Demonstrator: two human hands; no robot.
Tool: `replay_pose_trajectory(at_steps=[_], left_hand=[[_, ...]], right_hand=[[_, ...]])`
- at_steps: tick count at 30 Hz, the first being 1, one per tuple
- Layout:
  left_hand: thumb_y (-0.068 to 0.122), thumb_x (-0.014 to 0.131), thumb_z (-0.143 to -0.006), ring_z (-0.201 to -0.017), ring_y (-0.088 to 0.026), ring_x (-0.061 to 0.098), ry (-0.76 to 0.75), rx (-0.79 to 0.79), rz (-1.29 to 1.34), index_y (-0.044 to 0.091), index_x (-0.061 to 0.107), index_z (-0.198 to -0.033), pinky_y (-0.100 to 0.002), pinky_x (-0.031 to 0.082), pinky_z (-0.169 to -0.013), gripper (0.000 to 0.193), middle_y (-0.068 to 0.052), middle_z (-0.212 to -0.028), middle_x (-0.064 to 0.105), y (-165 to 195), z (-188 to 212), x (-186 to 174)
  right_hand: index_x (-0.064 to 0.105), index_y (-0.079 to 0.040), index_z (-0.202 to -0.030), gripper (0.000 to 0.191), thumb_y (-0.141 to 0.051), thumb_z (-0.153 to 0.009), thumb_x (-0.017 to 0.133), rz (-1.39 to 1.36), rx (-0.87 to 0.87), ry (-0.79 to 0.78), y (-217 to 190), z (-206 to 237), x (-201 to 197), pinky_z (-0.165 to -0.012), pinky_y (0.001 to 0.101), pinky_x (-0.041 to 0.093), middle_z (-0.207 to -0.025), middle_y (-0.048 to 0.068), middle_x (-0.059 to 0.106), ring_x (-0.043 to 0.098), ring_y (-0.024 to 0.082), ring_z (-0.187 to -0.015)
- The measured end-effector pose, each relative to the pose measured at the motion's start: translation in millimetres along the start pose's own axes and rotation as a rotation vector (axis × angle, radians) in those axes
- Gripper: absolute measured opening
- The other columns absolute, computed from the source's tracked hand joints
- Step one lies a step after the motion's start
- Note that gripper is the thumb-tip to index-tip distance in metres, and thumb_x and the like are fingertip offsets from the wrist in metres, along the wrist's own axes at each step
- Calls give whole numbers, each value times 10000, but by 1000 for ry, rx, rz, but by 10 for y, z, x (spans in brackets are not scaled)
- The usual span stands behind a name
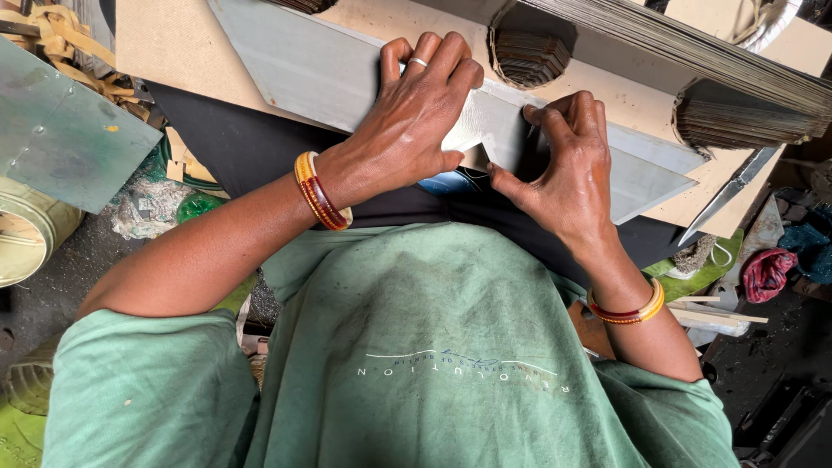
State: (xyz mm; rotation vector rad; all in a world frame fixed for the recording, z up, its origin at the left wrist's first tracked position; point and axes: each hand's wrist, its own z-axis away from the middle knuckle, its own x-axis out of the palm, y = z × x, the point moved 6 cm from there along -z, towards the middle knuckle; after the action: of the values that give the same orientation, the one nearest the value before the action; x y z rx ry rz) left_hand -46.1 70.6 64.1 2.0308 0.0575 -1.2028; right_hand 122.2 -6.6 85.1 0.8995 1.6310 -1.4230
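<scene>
A long grey sheet (321, 69) of thin board or metal lies slanted across a tan board (165, 52) in front of me. My left hand (416, 113) presses flat on the sheet near its lower edge, fingers curled over it, a ring on one finger. My right hand (563, 165) pinches the same sheet's edge just to the right, thumb and fingers closed on it. Both wrists wear red and yellow bangles. A small blue object (446, 182) peeks out under my left palm; most of it is hidden.
Stacks of thin grey sheets (693, 52) lie at the upper right, with cut stacks (529, 56) showing through round holes. A metal blade (728, 195) lies at right. A grey panel (61, 130) and a round tin (26, 230) sit at left. Scraps and red cloth (767, 273) litter the floor.
</scene>
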Motion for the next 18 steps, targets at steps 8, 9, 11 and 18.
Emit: replay_pose_trajectory(at_steps=[8,9,11,18], left_hand=[[301,924,-559,-1149,-300,424,-23,11,-1,3,582,-1162,-491,295,-963,755,-118,-1144,440,-53,-28,-19],[321,920,-562,-1140,-306,436,-21,17,-3,0,595,-1151,-487,308,-957,746,-123,-1139,453,-70,-42,-25],[370,913,-585,-1119,-323,461,-26,16,-6,-9,621,-1118,-484,335,-937,716,-140,-1126,480,-98,-61,-25],[423,875,-572,-1114,-395,532,-26,45,-135,-57,680,-1013,-502,401,-894,681,-203,-1113,567,-100,-123,-11]], right_hand=[[692,86,-1147,643,-330,-696,884,-12,26,-4,-41,-23,-13,-924,467,488,-1078,169,510,510,331,-1078],[686,82,-1144,638,-324,-693,883,-12,24,0,-50,-26,-15,-933,470,486,-1088,172,513,508,335,-1083],[655,68,-1168,621,-299,-715,870,-41,48,-6,-54,-27,-7,-969,469,483,-1146,172,520,506,345,-1115],[579,42,-1261,675,-221,-716,878,-44,93,10,-123,-26,20,-1052,488,439,-1244,180,492,479,375,-1197]])
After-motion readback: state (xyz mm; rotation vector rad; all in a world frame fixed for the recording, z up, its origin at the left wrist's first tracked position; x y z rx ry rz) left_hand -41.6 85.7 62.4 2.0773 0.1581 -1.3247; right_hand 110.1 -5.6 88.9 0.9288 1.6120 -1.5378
